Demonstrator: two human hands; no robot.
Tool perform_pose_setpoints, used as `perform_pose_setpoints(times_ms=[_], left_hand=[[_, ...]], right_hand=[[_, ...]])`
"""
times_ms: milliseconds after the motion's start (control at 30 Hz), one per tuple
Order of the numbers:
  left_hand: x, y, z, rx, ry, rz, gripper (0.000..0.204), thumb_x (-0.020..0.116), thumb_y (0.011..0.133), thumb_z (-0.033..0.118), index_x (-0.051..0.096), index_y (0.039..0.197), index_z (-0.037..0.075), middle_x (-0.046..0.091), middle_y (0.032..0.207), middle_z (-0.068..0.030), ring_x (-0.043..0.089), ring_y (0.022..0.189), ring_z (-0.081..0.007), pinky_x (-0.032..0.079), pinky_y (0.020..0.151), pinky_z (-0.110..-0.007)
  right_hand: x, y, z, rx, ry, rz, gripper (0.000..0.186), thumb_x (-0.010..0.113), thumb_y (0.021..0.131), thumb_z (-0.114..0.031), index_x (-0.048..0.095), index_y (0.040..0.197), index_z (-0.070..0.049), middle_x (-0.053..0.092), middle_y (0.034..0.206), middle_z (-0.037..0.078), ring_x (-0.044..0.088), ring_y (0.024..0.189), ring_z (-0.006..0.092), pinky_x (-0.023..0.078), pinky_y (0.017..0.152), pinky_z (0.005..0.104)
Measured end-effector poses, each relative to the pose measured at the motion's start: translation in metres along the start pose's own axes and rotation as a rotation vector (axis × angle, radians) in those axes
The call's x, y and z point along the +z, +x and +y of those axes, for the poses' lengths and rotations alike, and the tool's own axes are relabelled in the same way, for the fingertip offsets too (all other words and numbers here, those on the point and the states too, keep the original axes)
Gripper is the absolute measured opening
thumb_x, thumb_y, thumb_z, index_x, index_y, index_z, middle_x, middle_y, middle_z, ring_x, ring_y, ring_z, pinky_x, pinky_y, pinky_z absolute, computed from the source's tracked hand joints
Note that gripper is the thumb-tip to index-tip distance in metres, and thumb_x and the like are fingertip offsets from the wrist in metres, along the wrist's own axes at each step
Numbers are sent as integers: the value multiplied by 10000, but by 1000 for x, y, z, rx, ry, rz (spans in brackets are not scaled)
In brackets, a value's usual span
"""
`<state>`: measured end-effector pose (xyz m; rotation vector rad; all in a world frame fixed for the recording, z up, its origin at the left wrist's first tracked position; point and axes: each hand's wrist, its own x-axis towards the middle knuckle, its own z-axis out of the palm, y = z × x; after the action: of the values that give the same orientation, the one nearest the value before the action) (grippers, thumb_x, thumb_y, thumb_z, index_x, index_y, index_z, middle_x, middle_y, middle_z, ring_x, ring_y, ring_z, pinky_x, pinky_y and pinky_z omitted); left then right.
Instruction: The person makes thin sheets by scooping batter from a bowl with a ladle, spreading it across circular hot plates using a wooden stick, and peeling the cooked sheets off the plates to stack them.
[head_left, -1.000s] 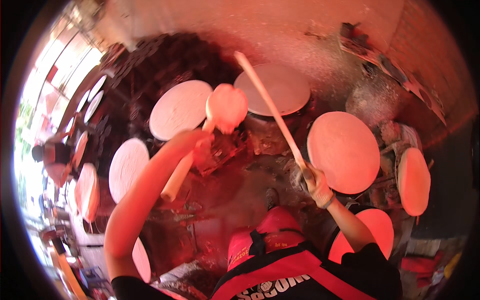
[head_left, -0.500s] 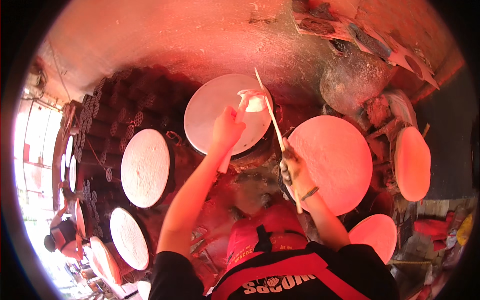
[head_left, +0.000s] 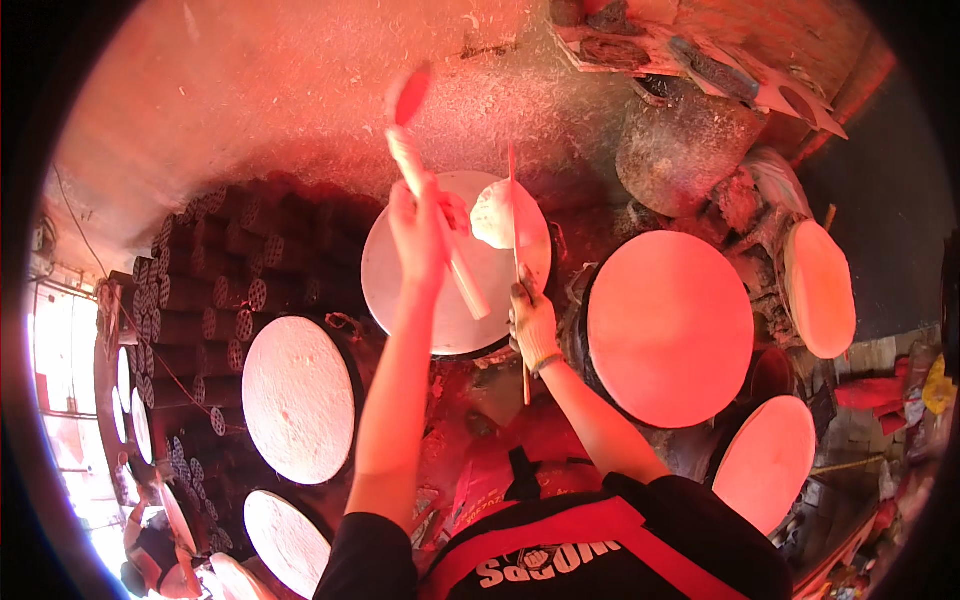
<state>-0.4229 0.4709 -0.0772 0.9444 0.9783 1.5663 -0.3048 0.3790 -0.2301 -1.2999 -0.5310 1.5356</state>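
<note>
My left hand [head_left: 418,225] grips a thick pale rod-handled tool [head_left: 466,282] held diagonally over a round griddle [head_left: 390,300]; its upper end is a blurred dark-red oval head. A lump of pale batter or dough [head_left: 492,212] sits on the griddle's upper right. My right hand [head_left: 533,328], in a cream glove with dark-stained fingers, is closed on a thin wooden stick [head_left: 527,385], which stands upright in the picture and crosses the lump at the griddle's right side.
Round plates covered in pale layers stand at left [head_left: 298,398] and right [head_left: 670,328], with others farther out. Stacks of dark perforated cylinders [head_left: 195,325] fill the left. A soot-speckled metal vessel [head_left: 675,150] is upper right. A co-worker [head_left: 155,555] is at lower left.
The pale lump left the tool's head for the griddle. My left hand moved up and left with the tool; my right hand moved left with the stick. The view has shifted too.
</note>
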Motion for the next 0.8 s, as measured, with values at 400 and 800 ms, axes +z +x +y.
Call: perform_pose_setpoints(times_ms=[400, 800], left_hand=[[-176, -138, 38, -674, -116, 193, 219, 538, 918, 177, 383, 765, 152, 347, 572, 74, 292, 422, -17, 207, 339, -175], [-238, -224, 27, -784, -228, 320, 79, 561, 854, 63, 509, 909, 84, 432, 699, 10, 391, 523, -57, 264, 379, -166]], right_hand=[[38, -67, 49, 59, 214, 212, 351, 539, 915, -359, 501, 1263, -348, 382, 517, -67, 334, 351, 73, 265, 323, 245], [78, -44, -5, 208, -116, -39, 336, 583, 884, -335, 539, 1197, -222, 362, 514, -64, 321, 354, 68, 244, 327, 243]])
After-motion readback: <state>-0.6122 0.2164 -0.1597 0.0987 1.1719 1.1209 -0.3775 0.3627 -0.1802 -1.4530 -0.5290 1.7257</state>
